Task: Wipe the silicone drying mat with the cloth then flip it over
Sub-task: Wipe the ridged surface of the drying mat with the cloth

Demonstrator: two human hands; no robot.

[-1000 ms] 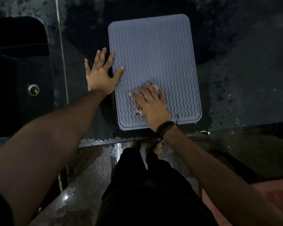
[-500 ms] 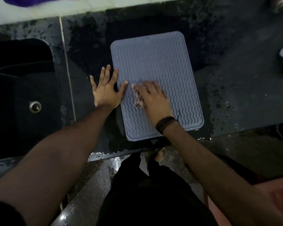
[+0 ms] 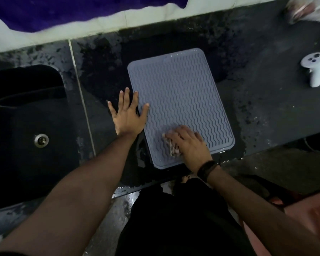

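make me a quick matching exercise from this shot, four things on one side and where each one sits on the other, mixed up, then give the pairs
Things
1. cloth
2. left hand
3. white controller
4. sink drain

Places
a. far right of the counter, apart from the mat
b. under the right hand, on the near part of the drying mat
c. in the dark basin at the left
d. spread flat across the mat's left edge, thumb on the mat

Pairs: 1-b, 2-d, 3-a, 4-c
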